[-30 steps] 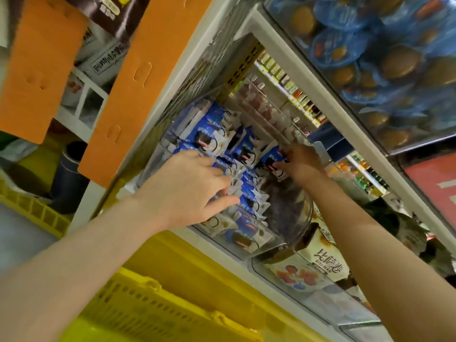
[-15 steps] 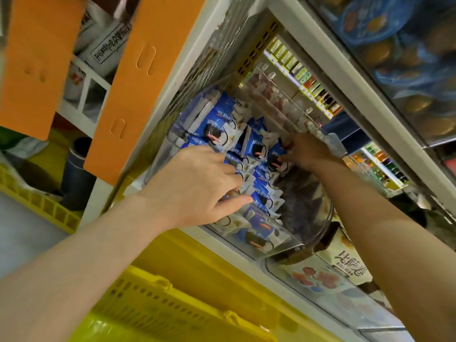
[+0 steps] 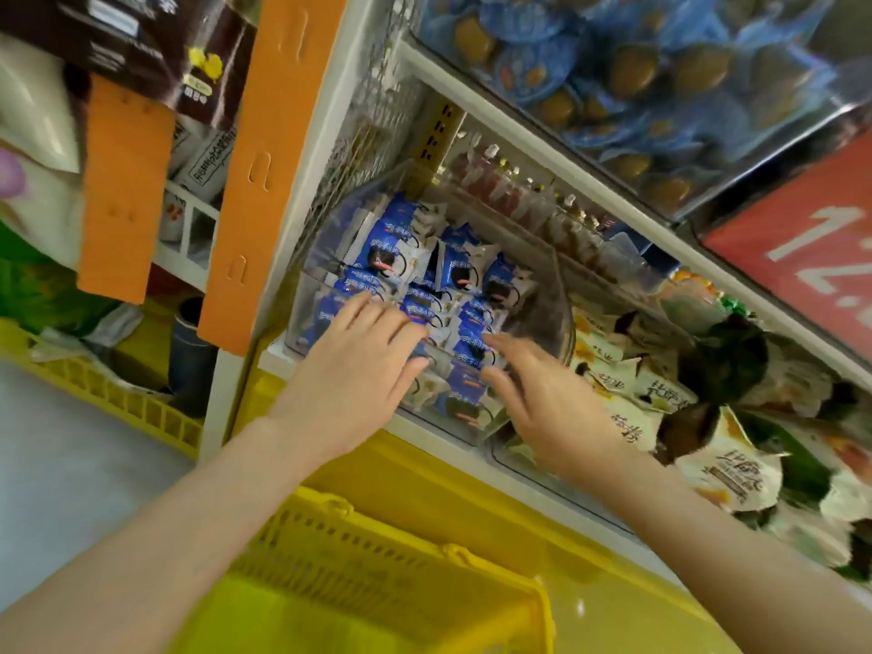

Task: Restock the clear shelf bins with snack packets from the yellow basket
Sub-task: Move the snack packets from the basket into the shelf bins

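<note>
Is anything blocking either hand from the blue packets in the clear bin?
Nothing visible does. The left hand lies with straight fingers on the blue packets inside the clear bin. The right hand is at the packets' right side, fingers spread and holding nothing, with no thing between it and them.

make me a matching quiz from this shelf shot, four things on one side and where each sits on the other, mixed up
Things
1. blue and white packets
2. yellow basket
3. long orange strip
4. red sign

Places
A. bottom centre of the view
B. inside the clear bin
C. far right edge of the view
D. hanging just left of the bin, from the top of the view

Pairs: 1-B, 2-A, 3-D, 4-C
</note>
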Tool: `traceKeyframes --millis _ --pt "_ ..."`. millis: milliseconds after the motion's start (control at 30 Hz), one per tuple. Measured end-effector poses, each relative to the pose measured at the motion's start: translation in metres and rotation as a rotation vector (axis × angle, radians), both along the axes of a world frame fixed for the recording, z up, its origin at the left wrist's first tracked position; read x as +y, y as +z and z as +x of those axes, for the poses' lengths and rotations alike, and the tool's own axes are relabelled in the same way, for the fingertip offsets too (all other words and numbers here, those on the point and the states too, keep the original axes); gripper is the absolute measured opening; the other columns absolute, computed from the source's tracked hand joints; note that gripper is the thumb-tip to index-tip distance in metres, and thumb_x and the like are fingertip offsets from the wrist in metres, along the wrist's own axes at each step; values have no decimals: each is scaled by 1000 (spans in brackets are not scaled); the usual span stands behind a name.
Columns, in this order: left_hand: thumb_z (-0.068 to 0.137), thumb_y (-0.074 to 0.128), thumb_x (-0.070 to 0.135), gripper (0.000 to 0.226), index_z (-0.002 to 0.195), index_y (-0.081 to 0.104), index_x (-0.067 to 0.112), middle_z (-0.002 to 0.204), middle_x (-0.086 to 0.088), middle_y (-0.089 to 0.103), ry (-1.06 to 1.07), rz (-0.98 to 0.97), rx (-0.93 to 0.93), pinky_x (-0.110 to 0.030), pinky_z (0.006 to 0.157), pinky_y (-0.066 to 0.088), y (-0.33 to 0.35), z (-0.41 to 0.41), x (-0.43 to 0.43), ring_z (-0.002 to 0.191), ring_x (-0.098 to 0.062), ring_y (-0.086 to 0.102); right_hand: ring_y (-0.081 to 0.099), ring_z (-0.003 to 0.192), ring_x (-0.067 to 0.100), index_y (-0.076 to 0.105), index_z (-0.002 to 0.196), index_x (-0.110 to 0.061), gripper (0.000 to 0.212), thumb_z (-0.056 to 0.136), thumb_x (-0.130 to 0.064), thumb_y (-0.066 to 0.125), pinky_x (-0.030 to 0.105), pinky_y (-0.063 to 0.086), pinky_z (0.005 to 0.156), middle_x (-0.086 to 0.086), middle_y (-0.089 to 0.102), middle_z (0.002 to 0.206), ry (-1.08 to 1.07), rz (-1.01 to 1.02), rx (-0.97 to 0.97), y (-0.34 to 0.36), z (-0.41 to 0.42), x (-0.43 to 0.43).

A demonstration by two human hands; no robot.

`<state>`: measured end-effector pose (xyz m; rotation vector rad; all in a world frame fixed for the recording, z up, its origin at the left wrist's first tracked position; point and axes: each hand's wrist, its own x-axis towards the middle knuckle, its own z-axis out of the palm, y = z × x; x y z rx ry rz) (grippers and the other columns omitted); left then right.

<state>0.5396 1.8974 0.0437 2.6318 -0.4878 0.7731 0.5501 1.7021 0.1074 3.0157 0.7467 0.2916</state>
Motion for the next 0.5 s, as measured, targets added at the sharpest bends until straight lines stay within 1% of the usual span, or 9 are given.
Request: traceKeyframes --millis 67,100,133,167,267,333,367,433,500 --pt "94 31 31 45 128 52 10 129 -11 55 6 -17 65 -38 110 14 0 -11 -3 125 -27 47 49 123 14 42 137 -18 43 98 -37 38 22 38 99 -1 50 138 52 0 -26 -10 -18 -7" --pt "94 29 32 48 133 47 10 137 -11 48 5 -35 87 -37 110 9 -1 -16 -4 133 -26 38 48 126 15 44 136 -16 42 98 -32 43 22 35 102 1 49 139 69 10 -44 -14 -26 -9" --pt "94 30 30 48 135 44 10 142 -11 44 -1 -56 92 -38 110 8 -2 -22 -5 136 -26 33 48 127 17 46 135 -13 41 97 -28 47 22 33 105 3 50 139 80 17 -67 -18 -32 -12" --pt "94 34 27 46 135 45 9 142 -11 43 -12 -81 86 -39 110 11 -3 -28 -7 136 -26 34 48 127 19 49 133 -10 40 95 -23 52 24 31 107 6 51 138 93 30 -104 -23 -38 -15" --pt "95 45 18 35 126 54 6 129 -13 56 -56 -104 58 -40 105 29 -12 -45 -15 122 -27 51 44 128 21 55 126 -4 37 91 -18 54 27 27 111 10 53 132 121 181 -174 -43 -55 -26" --pt "92 38 23 37 115 62 6 113 -11 64 -94 -63 43 -38 97 44 -26 -56 -23 105 -27 61 45 117 17 57 119 -6 31 93 -21 50 27 34 102 9 56 123 121 299 -152 -63 -70 -37" --pt "90 36 25 39 110 64 7 105 -9 65 -116 -49 63 -38 91 44 -35 -62 -27 97 -27 62 47 111 16 57 116 -8 30 94 -25 47 25 37 96 7 58 117 105 327 -127 -77 -79 -42" --pt "88 36 27 37 102 65 10 95 -5 64 -143 -26 144 -32 79 36 -62 -74 -37 86 -26 61 49 102 14 58 111 -12 29 94 -29 42 23 38 88 3 59 108 48 341 -33 -113 -99 -51" --pt "89 37 30 34 102 64 14 95 -3 61 -156 -2 292 -30 77 33 -98 -87 -48 87 -24 60 52 101 14 57 111 -15 26 95 -29 43 20 36 87 0 58 108 -46 341 133 -155 -118 -58"
